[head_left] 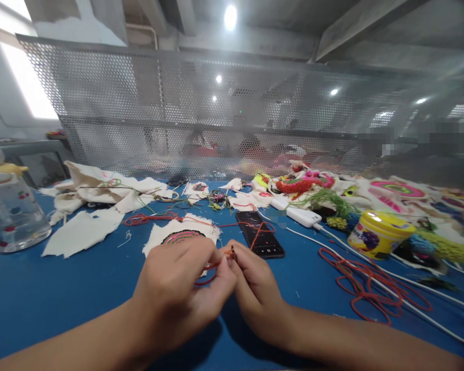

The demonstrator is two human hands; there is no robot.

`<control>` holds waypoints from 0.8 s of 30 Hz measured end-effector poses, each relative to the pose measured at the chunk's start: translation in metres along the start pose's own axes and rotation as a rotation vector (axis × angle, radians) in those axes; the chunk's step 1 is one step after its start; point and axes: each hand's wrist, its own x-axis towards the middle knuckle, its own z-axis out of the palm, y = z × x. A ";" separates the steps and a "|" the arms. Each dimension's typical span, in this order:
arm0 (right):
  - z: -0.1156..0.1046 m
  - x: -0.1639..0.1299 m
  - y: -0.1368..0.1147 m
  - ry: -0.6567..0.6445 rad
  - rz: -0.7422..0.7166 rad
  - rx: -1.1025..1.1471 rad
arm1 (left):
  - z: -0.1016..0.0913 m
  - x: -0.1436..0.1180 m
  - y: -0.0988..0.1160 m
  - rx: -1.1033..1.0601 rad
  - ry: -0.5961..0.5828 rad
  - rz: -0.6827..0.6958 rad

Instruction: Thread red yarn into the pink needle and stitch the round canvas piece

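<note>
My left hand (181, 281) is closed in a pinch on orange-red yarn (205, 282), a loop of which hangs below its fingers. Touching it, my right hand (260, 288) is also closed, with thumb and forefinger pressed together on a small dark piece (233, 251) where the yarn passes; its kind is too small to make out. Just behind my hands lies a white cloth patch (154, 238) with a half-round pink, green and black yarn design (182, 236), partly covered by my left hand. The yarn runs on across a black phone (268, 247).
A clear bottle (13, 216) stands at the left by white cloth scraps (85, 232). To the right are a yellow tub (379, 234), tangled red yarn (371, 288), white cables (417, 322) and a white power strip (299, 214). A perforated metal screen (201, 113) closes off the table's back.
</note>
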 end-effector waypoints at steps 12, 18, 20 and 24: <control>0.000 0.000 -0.001 -0.010 0.006 0.026 | -0.002 -0.001 0.001 -0.014 0.020 0.006; -0.010 0.003 -0.005 -0.026 0.264 0.326 | 0.005 -0.007 -0.009 -0.129 0.026 -0.005; -0.014 0.006 -0.005 -0.026 0.298 0.406 | 0.008 -0.009 -0.013 -0.168 0.025 -0.046; -0.017 0.011 -0.007 -0.006 0.309 0.377 | 0.011 -0.011 -0.017 -0.234 -0.020 -0.109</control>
